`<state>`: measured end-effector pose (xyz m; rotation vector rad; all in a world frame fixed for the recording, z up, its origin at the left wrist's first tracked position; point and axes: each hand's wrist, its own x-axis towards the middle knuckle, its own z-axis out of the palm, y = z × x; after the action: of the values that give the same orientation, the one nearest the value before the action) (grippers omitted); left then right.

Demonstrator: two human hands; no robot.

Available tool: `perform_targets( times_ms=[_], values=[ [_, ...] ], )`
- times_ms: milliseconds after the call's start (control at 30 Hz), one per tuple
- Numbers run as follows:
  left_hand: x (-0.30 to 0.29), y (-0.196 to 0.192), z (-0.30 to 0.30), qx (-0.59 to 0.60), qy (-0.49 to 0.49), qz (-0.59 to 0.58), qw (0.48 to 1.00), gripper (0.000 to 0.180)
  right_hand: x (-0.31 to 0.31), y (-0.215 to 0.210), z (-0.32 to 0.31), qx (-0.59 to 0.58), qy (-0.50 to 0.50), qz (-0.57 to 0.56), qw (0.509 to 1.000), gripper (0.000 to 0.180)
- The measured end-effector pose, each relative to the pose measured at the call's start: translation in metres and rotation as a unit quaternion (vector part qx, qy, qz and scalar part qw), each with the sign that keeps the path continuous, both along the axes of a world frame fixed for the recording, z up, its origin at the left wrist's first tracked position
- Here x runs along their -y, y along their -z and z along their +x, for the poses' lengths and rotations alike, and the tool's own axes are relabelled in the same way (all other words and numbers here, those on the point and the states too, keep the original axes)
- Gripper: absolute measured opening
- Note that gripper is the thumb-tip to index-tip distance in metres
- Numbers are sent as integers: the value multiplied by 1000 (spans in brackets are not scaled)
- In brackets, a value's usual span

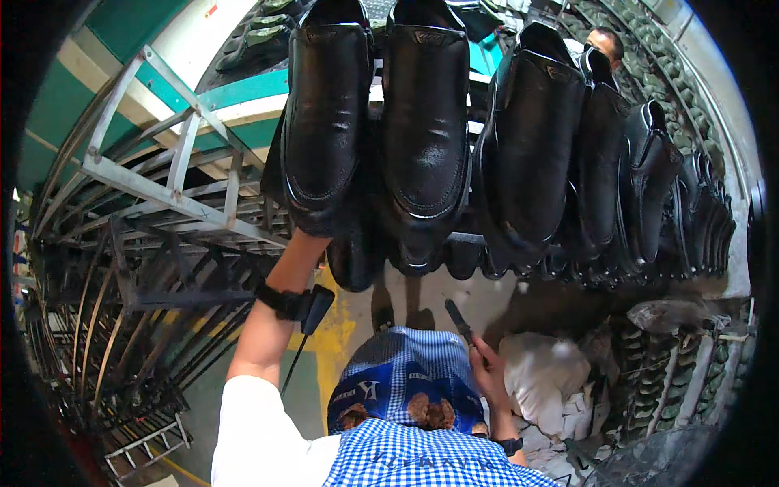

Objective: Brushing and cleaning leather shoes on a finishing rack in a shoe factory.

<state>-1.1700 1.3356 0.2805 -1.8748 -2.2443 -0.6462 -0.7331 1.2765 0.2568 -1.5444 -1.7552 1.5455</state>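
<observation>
My left forearm reaches up to the leftmost black slip-on shoe (329,114), and my left hand (311,243) disappears behind its toe, so the fingers are hidden. Beside that shoe hangs a second black slip-on shoe (426,122), toe downward. Low on the right, my right hand (485,369) is closed around a slim dark tool (458,316); its exact kind is unclear. This hand is apart from the shoes, near a pale cloth bundle (548,373). I wear a blue checked apron (406,454) with brown-stained patches.
More black shoes (531,154) line the rack toward the right. A grey metal frame rack (162,187) stands at the left. Another person (604,45) is partly visible behind the shoes. Shelves with many dark green pieces (661,381) are at the lower right.
</observation>
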Motion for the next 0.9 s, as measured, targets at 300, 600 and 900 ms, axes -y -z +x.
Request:
perform_targets(
  times_ms=[300, 600, 900],
  values=[
    [-46, -18, 47, 11, 14, 38, 999, 44, 7, -23, -37, 28, 87, 85, 992, 38],
    [-51, -34, 42, 86, 110, 53, 989, 43, -45, -25, -125, -46, 44, 162, 985, 52],
    [-64, -42, 67, 159, 157, 67, 972, 42, -82, -4, -167, -102, 156, 162, 969, 63]
  ],
)
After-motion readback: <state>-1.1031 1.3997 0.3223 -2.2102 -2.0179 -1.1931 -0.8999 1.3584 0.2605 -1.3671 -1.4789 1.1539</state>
